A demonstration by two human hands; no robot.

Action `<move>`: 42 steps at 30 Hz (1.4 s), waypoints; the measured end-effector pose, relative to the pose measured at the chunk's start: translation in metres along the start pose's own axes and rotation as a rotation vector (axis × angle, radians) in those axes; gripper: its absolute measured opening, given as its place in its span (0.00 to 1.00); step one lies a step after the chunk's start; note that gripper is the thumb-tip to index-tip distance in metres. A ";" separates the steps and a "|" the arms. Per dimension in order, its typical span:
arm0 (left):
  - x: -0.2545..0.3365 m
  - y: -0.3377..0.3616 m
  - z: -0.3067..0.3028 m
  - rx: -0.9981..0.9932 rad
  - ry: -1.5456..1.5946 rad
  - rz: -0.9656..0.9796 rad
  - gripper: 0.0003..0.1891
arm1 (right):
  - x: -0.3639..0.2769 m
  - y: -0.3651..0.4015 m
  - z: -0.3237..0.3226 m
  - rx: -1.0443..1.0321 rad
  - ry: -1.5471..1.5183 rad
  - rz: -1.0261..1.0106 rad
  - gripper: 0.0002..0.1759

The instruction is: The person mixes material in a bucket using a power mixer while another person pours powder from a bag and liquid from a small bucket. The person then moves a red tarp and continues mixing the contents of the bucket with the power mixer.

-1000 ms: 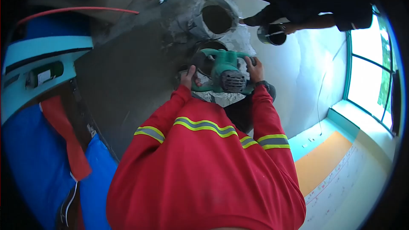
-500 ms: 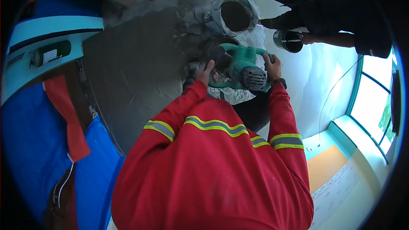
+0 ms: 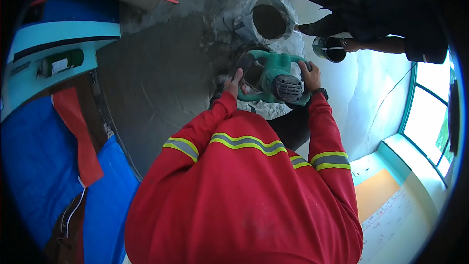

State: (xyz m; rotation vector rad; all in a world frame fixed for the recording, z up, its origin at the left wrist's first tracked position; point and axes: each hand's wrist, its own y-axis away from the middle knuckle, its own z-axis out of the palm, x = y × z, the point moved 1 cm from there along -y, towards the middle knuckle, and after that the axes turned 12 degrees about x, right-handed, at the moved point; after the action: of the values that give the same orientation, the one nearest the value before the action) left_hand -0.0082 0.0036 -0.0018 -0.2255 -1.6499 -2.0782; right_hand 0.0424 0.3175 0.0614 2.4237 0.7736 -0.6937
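Mixer, green with a dark vented end, hangs over a partly hidden bucket on the floor. The left hand has its fingers curled round the mixer's left side; the right hand grips its right. Just beyond stands a lined tub of grey mix, near a co-worker's hand at a pail.

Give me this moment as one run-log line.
left hand: holding green power tool | right hand: holding its other side | large bucket: open, beyond both hands | co-worker's hand: at smaller pail
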 end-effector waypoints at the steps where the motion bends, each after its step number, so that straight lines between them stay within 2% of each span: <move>1: 0.000 -0.002 0.000 -0.002 -0.009 0.001 0.27 | -0.001 -0.001 0.000 -0.002 -0.006 -0.001 0.32; 14: 0.000 0.007 0.006 0.045 0.032 0.016 0.26 | -0.030 -0.017 -0.005 -0.034 0.051 -0.063 0.31; 22: -0.006 0.005 0.011 0.021 0.014 0.043 0.24 | -0.024 -0.022 -0.007 -0.042 0.052 -0.080 0.30; 25: -0.004 0.007 0.014 0.042 -0.021 0.053 0.24 | -0.026 -0.031 -0.007 -0.051 0.034 -0.093 0.30; 28: 0.000 0.011 0.019 0.005 0.036 0.063 0.30 | -0.025 -0.032 -0.010 -0.044 0.038 -0.085 0.31; 31: -0.003 0.011 0.019 0.052 0.004 0.015 0.30 | -0.019 -0.028 -0.011 -0.032 0.047 -0.088 0.31; 42: -0.006 0.014 0.016 0.060 -0.002 0.031 0.30 | -0.015 -0.029 -0.007 -0.057 0.003 -0.072 0.31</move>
State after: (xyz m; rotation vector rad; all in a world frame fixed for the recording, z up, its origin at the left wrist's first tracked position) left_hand 0.0010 0.0182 0.0120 -0.2320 -1.6965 -2.0035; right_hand 0.0154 0.3372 0.0670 2.3566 0.8735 -0.6859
